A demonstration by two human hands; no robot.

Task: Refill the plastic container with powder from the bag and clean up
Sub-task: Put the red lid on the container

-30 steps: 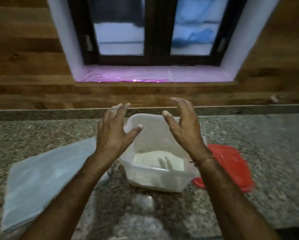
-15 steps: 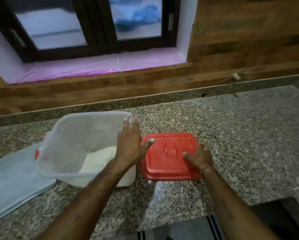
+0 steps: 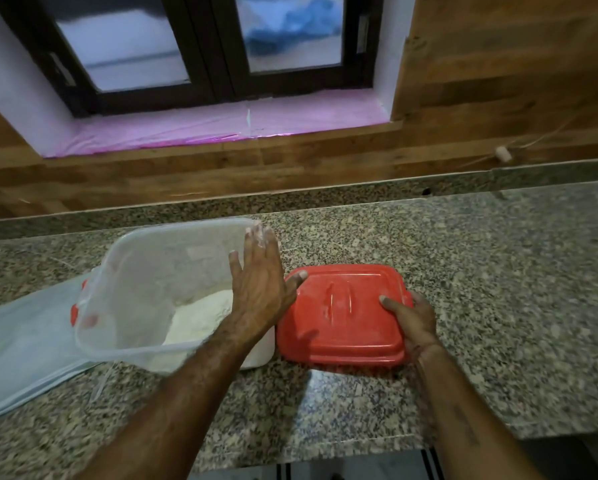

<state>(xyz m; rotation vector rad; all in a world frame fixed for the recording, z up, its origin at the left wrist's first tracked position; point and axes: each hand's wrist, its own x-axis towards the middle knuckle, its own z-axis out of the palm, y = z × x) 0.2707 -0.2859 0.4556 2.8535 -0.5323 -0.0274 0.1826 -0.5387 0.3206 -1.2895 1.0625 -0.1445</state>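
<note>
A clear plastic container [image 3: 131, 258] stands on the granite counter, with white powder [image 3: 200, 313] heaped in its bottom. My left hand [image 3: 259, 282] lies flat against the container's right wall, fingers stretched and dusted with powder, thumb reaching onto the lid. The red lid [image 3: 339, 317] lies flat on the counter just right of the container. My right hand [image 3: 412, 317] grips the lid's right edge, thumb on top and fingers under the rim. A pale blue plastic bag [image 3: 24, 351] lies flattened at the left, partly under the container.
The granite counter [image 3: 498, 289] stretches to the right and toward its front edge [image 3: 325, 445]. A wooden wall and a window with a pink sill [image 3: 221, 129] rise behind. A small white object [image 3: 503, 154] hangs on the wall at right.
Both hands dropped from above the container: the left went to its right wall, the right took the lid's edge. The view swung right and the right hand closed tighter on the lid.
</note>
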